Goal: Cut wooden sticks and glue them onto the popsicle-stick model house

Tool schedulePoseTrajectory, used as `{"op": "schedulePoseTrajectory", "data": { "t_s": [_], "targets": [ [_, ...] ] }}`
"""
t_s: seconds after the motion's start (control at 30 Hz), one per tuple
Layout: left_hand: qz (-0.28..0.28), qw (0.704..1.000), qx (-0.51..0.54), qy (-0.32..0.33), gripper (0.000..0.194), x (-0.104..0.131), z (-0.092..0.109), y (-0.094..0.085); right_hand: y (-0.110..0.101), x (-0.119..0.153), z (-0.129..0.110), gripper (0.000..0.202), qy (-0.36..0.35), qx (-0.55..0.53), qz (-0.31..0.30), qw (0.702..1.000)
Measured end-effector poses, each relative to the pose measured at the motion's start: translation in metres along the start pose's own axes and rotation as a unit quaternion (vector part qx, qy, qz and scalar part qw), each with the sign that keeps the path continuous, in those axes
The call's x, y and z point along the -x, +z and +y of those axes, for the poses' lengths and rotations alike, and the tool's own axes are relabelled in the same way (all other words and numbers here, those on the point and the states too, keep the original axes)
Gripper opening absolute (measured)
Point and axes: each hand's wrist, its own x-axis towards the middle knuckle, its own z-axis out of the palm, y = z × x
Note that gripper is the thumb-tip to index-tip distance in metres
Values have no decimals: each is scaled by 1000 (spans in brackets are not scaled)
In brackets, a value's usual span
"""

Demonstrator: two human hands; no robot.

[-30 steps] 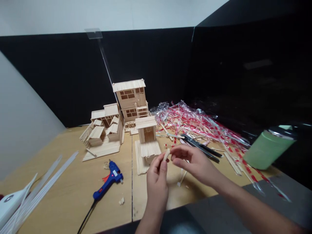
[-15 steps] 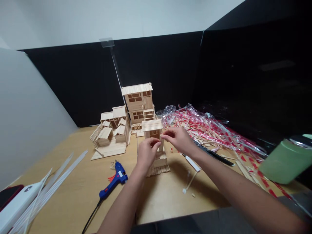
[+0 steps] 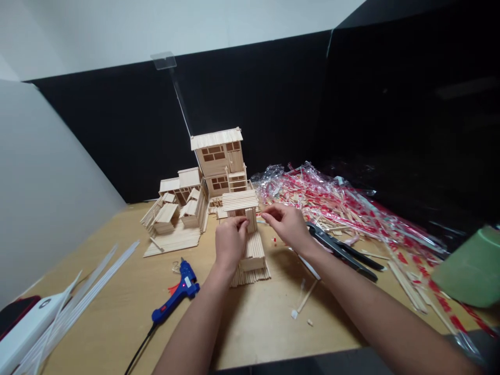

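A small wooden stick tower (image 3: 253,250) stands upright on the table in front of me, with a flat slatted roof and a ribbed base. My left hand (image 3: 231,239) is at its near left side, thumb and fingers pinched together below the roof. It overlaps the front wall; what the fingertips hold, if anything, is hidden. To the right of the tower, a short gap away, my right hand (image 3: 287,223) has its thumb and index finger pressed together. Anything between those fingertips is too small to make out.
Behind stand a two-storey stick house (image 3: 219,161) and a courtyard model (image 3: 172,229). A blue glue gun (image 3: 177,291) lies left, beyond it clear glue sticks (image 3: 89,291). Right are black-handled pliers (image 3: 344,252), a heap of sticks and red wrappers (image 3: 312,192) and a green container (image 3: 471,268).
My right hand has drawn away from the tower to the right. My left hand stays at the tower's front left. The view has shifted slightly.
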Motion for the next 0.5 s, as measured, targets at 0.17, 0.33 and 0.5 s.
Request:
{"op": "schedulePoseTrajectory", "data": {
  "t_s": [0.17, 0.33, 0.5],
  "targets": [
    [-3, 999, -40, -3, 18, 0, 3, 0, 12, 7, 11, 10, 22, 0, -15, 1000],
    [-5, 998, -59, -4, 19, -1, 3, 0, 21, 10, 13, 9, 29, 3, -26, 999],
    [-22, 996, -82, 4, 20, -2, 7, 0, 25, 11, 15, 7, 28, 13, -22, 999]
  ]
}}
